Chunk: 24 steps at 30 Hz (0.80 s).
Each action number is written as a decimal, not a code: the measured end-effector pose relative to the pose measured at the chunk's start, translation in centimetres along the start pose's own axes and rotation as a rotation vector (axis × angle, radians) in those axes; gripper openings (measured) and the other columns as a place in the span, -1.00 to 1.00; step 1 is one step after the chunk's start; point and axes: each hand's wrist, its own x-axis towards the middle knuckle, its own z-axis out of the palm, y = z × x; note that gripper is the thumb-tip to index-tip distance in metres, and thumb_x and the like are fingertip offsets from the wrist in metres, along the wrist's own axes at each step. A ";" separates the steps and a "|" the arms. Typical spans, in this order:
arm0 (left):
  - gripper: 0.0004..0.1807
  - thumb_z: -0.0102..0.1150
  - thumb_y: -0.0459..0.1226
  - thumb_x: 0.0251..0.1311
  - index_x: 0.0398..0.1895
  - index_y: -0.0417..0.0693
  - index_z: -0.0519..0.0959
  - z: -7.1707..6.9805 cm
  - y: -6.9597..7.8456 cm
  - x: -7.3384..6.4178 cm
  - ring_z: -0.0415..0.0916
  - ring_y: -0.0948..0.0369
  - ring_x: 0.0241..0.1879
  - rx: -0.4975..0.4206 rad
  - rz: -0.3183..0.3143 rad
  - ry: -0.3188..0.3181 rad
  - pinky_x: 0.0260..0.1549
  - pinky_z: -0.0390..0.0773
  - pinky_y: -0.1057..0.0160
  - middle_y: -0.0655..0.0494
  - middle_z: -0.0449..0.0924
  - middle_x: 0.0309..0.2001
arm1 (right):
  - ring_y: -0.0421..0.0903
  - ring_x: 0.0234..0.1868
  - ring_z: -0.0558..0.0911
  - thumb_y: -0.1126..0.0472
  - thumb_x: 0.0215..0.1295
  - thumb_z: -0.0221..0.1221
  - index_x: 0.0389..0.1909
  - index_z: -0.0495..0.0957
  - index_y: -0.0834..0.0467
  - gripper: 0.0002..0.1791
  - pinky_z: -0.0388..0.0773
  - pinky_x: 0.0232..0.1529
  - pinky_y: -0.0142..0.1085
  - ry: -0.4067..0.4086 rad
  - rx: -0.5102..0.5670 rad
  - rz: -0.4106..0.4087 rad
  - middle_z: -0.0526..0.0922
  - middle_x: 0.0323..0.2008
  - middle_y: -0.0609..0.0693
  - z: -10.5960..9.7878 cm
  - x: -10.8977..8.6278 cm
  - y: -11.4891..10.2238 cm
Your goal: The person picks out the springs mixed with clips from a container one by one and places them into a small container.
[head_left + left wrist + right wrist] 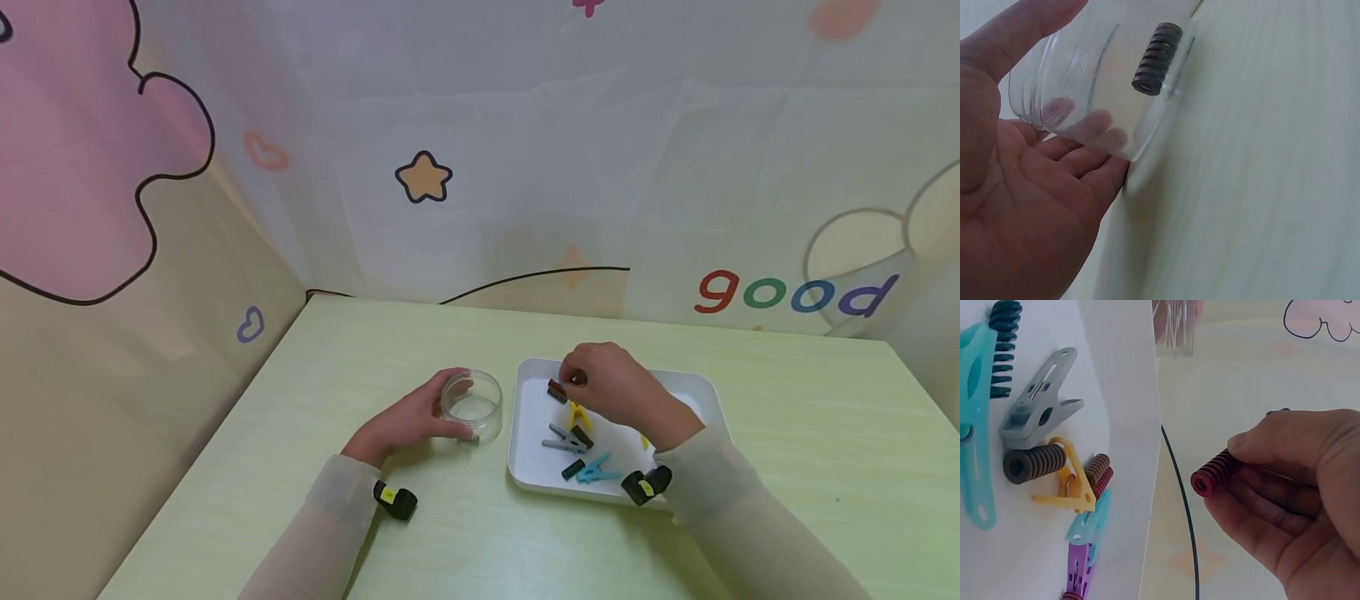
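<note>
My right hand [611,379] is above the far part of the white tray [517,433], pinching a dark red coil spring [1213,475] between thumb and fingers. Left of the tray, my left hand [416,417] holds a clear round jar [474,410] from its side, thumb on one side and fingers on the other. Inside the jar lies a dark brown spring [1157,59]. Within the tray are a grey clothespin [1041,400], a yellow clothespin [1075,481], a brown spring [1035,464], a dark green spring [573,469] and a light blue clothespin [597,471].
Further along the tray lie a brown and a red spring side by side, another light blue clothespin [1088,525] and a purple clothespin [1079,565]. The pale table [442,542] meets a printed cloth backdrop [517,183] at its far edge.
</note>
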 end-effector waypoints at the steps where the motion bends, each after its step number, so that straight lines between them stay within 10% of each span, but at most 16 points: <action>1: -0.09 0.37 -0.16 -0.09 0.32 0.27 0.05 0.0 -0.4 0.2 0.05 0.13 0.37 -0.002 0.004 0.002 0.34 0.06 0.02 0.11 0.16 0.35 | -0.20 -0.46 0.45 0.21 0.09 0.18 -0.45 0.63 0.07 -0.93 0.48 -0.38 -0.40 0.003 0.001 -0.001 0.58 -0.46 -0.14 0.0 0.0 -0.1; 24: -0.08 0.40 -0.13 -0.14 0.28 0.38 0.06 0.1 -2.1 1.1 0.07 0.19 0.36 -0.008 0.017 0.011 0.34 0.07 0.02 0.22 0.17 0.34 | -0.23 -0.44 0.46 0.23 0.11 0.14 -0.42 0.61 0.05 -0.92 0.47 -0.37 -0.42 0.056 0.039 -0.049 0.57 -0.42 -0.15 0.3 0.3 -1.9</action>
